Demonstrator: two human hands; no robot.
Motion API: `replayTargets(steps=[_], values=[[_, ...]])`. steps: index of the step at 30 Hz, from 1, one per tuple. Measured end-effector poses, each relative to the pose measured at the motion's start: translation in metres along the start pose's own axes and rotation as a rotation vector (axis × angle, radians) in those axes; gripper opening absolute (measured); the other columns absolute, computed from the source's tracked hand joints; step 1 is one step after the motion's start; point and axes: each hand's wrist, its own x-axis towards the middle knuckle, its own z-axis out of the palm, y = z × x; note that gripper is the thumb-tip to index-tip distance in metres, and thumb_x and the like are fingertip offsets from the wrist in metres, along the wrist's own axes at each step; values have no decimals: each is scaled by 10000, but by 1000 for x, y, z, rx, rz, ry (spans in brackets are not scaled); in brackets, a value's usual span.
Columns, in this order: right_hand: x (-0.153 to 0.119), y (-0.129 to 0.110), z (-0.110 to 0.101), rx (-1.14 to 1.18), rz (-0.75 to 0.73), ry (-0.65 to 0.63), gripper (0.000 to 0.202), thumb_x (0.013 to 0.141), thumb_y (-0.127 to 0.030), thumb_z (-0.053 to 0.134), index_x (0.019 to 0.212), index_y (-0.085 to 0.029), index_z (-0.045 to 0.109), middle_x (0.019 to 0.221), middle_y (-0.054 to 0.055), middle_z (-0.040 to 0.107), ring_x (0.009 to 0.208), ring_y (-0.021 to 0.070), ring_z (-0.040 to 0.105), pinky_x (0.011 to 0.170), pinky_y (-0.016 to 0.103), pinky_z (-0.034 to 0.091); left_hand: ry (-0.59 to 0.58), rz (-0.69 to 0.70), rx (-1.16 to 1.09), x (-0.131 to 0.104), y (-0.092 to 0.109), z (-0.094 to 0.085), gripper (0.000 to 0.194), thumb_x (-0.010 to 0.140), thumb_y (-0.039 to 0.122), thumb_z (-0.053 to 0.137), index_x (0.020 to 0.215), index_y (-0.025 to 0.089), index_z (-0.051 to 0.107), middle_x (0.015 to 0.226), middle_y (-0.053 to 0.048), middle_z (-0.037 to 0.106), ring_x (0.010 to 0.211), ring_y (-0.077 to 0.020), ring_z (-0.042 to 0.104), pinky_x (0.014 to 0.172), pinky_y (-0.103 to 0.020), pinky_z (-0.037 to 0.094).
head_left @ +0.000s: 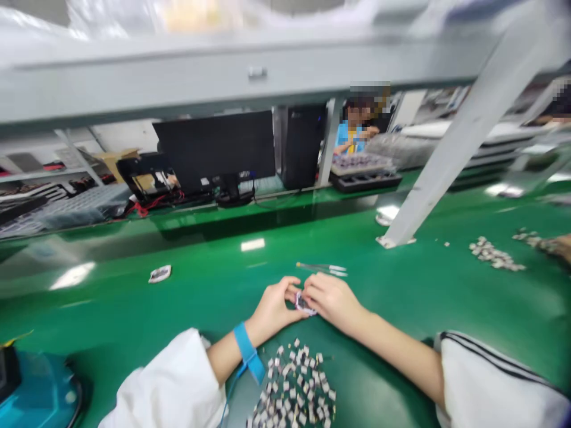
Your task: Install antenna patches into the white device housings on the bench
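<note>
Both of my hands meet over the green bench around a small white-rimmed part with a dark middle (305, 304). My left hand (279, 303) curls around its left side, thumb below and fingers above, and wears a blue wrist strap (248, 352). From the right, my right hand (329, 297) has its fingertips closed on the part, hiding much of it. Just beyond the hands lies a pair of tweezers (322, 268). Closer to me is a loose pile of small white components (294, 389), some with short wires.
A similar white part (160, 274) lies at left. A teal machine (40, 386) fills the lower left corner. At right are another component pile (495, 252) and a slanted white post (455, 137). Behind stand a monitor (218, 148), a computer tower (303, 145) and a person (352, 134).
</note>
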Motion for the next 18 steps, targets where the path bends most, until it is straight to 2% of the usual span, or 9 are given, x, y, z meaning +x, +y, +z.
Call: replayTargets(steps=[4,9,14,18], values=[[8,3,13,-142,-84,-24,144,770,-209,510,646,-148,551,641,14,532,616,119,466,573,247,352,21,4,0,4,-2,2,540,502,74,701,977,132,451,808,-30,639,710,-147,617,685,-243,501],[24,9,20,-228,-254,-129,124,766,-158,504,656,-117,543,598,33,545,568,118,467,529,250,343,33,-22,-6,8,-8,2,542,474,50,675,970,142,475,799,-8,620,735,-139,593,672,-206,487],[38,5,-4,-250,-352,-223,142,788,-150,482,655,-122,524,571,19,526,550,90,454,498,219,339,-29,-141,24,22,-23,2,551,458,24,668,957,151,472,768,13,615,694,-127,583,615,-173,462],[38,-1,-36,-276,-353,-208,161,823,-244,470,758,-110,533,640,-5,523,580,63,475,547,201,403,-72,-211,62,27,-23,-5,265,716,147,557,972,141,490,748,-5,611,692,-127,588,682,-239,478]])
